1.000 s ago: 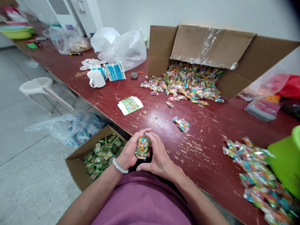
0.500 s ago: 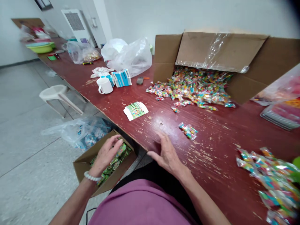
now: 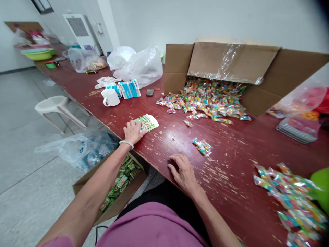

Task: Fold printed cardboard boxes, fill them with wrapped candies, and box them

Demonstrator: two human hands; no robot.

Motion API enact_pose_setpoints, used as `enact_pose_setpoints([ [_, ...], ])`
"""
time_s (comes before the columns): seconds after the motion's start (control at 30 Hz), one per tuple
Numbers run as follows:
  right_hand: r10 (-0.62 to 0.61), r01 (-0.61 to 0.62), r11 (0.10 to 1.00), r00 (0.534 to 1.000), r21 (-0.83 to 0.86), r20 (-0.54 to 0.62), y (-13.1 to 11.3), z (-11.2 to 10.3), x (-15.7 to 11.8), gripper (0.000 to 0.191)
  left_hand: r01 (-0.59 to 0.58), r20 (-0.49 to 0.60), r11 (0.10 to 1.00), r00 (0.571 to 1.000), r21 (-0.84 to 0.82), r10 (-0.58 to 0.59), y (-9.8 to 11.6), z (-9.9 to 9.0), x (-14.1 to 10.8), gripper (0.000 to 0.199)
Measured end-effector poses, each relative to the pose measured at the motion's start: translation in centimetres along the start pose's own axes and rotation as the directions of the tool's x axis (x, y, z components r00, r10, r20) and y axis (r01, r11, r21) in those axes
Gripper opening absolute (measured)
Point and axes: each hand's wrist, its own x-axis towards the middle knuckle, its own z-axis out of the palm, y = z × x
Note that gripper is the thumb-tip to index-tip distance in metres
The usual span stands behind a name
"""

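My left hand (image 3: 133, 132), with a pale bead bracelet at the wrist, is on the left end of a flattened green printed carton (image 3: 147, 121) lying on the table. Its thumb and fingers grip that end and hide it. My right hand (image 3: 183, 170) rests near the table edge, fingers loosely bent, thumb apart, holding nothing. Two or so clear packets of colourful candy (image 3: 202, 146) lie beyond it. Below my left arm, a floor box (image 3: 137, 187) contains many small green packs (image 3: 123, 180).
Wrapped candies (image 3: 213, 99) spill from a big cardboard box (image 3: 231, 63) on its side. More candy packets (image 3: 295, 195) lie at right beside a green object (image 3: 321, 188). A white mug (image 3: 111, 97), a small dark device (image 3: 150, 91) and plastic bags (image 3: 144, 68) stand farther back. A stool (image 3: 55, 106) stands left.
My left hand has moved from above the floor box up onto the table and taken hold of the flattened carton. My right hand has settled lower, its fingers more bent. The view has shifted slightly.
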Motion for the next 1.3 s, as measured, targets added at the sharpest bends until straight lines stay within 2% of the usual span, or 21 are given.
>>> enact_pose_setpoints([
  [0.17, -0.008, 0.008, 1.000, 1.000, 0.003, -0.001, -0.1, 0.0, 0.1, 0.017, 0.024, 0.029, 0.997, 0.999, -0.068, -0.022, -0.3, -0.5, 1.2, 0.055],
  [0.3, 0.015, -0.014, 0.999, 1.000, 0.042, -0.019, -0.2, -0.1, 0.2, 0.015, 0.056, -0.020, 0.977, 0.998, -0.207, -0.062, 0.2, -1.4, 1.7, 0.047],
  [0.4, 0.159, -0.146, 0.969, 0.986, 0.198, -0.055, -0.4, -0.2, 0.4, 0.018, 0.055, -0.021, 0.923, 0.997, -0.380, -0.068, 0.9, -1.6, -0.2, 0.030],
  [0.47, 0.347, -0.286, 0.866, 0.934, 0.410, -0.080, -0.8, -0.3, 0.7, 0.033, 0.039, 0.014, 0.861, 0.999, -0.507, -0.037, 1.7, -1.6, -3.2, 0.028],
  [0.53, 0.490, -0.362, 0.683, 0.871, 0.634, -0.030, -1.6, -0.5, 1.0, 0.048, 0.030, 0.084, 0.757, 0.996, -0.653, 0.034, 2.7, -1.5, -7.1, 0.034],
  [0.57, 0.512, -0.369, 0.596, 0.859, 0.713, 0.016, -2.0, -0.7, 1.1, 0.049, 0.091, 0.183, 0.559, 0.977, -0.824, 0.110, 3.3, -1.5, -9.1, 0.035],
  [0.6, 0.505, -0.368, 0.534, 0.861, 0.761, 0.062, -2.6, -0.9, 1.1, 0.044, 0.211, 0.300, 0.374, 0.934, -0.903, 0.197, 3.8, -1.6, -11.0, 0.037],
  [0.63, 0.478, -0.370, 0.501, 0.872, 0.782, 0.106, -3.1, -1.1, 1.1, 0.036, 0.340, 0.402, 0.246, 0.872, -0.908, 0.281, 4.4, -1.8, -12.7, 0.037],
  [0.67, 0.442, -0.376, 0.496, 0.885, 0.783, 0.144, -3.7, -1.4, 1.1, 0.029, 0.454, 0.471, 0.144, 0.786, -0.880, 0.401, 4.8, -1.9, -14.1, 0.039],
  [0.73, 0.369, -0.391, 0.522, 0.905, 0.759, 0.212, -4.6, -2.0, 1.1, 0.021, 0.629, 0.507, 0.029, 0.597, -0.777, 0.621, 5.5, -2.2, -15.8, 0.047],
  [0.77, 0.337, -0.400, 0.530, 0.909, 0.748, 0.247, -5.1, -2.3, 1.1, 0.020, 0.685, 0.487, -0.004, 0.522, -0.729, 0.701, 5.8, -2.3, -16.2, 0.050],
  [0.8, 0.307, -0.408, 0.528, 0.910, 0.745, 0.280, -5.4, -2.7, 1.0, 0.019, 0.723, 0.462, -0.028, 0.470, -0.690, 0.752, 6.0, -2.3, -16.4, 0.050],
  [0.83, 0.284, -0.417, 0.513, 0.907, 0.750, 0.311, -5.7, -2.9, 1.0, 0.020, 0.746, 0.446, -0.048, 0.446, -0.664, 0.776, 6.1, -2.2, -16.5, 0.049],
  [0.87, 0.264, -0.433, 0.486, 0.901, 0.759, 0.344, -5.9, -3.2, 1.0, 0.022, 0.754, 0.442, -0.064, 0.449, -0.654, 0.777, 6.3, -2.1, -16.5, 0.046],
  [0.9, 0.248, -0.451, 0.451, 0.892, 0.770, 0.377, -6.1, -3.3, 1.0, 0.027, 0.748, 0.448, -0.074, 0.470, -0.659, 0.761, 6.4, -1.9, -16.5, 0.044],
  [1.0, 0.225, -0.502, 0.351, 0.865, 0.791, 0.449, -6.4, -3.5, 0.8, 0.043, 0.677, 0.466, -0.071, 0.575, -0.733, 0.673, 6.9, -1.4, -16.7, 0.041],
  [1.07, 0.253, -0.497, 0.328, 0.866, 0.803, 0.432, -6.5, -3.5, 0.7, 0.049, 0.604, 0.448, -0.048, 0.639, -0.796, 0.625, 7.2, -1.3, -17.0, 0.041],
  [1.17, 0.303, -0.462, 0.330, 0.878, 0.823, 0.371, -6.6, -3.4, 0.6, 0.051, 0.530, 0.424, -0.031, 0.710, -0.847, 0.562, 7.6, -1.7, -17.2, 0.046],
  [1.3, 0.292, -0.417, 0.288, 0.896, 0.862, 0.335, -6.6, -3.5, 0.6, 0.048, 0.482, 0.416, -0.018, 0.776, -0.876, 0.474, 7.8, -2.3, -17.0, 0.055],
])
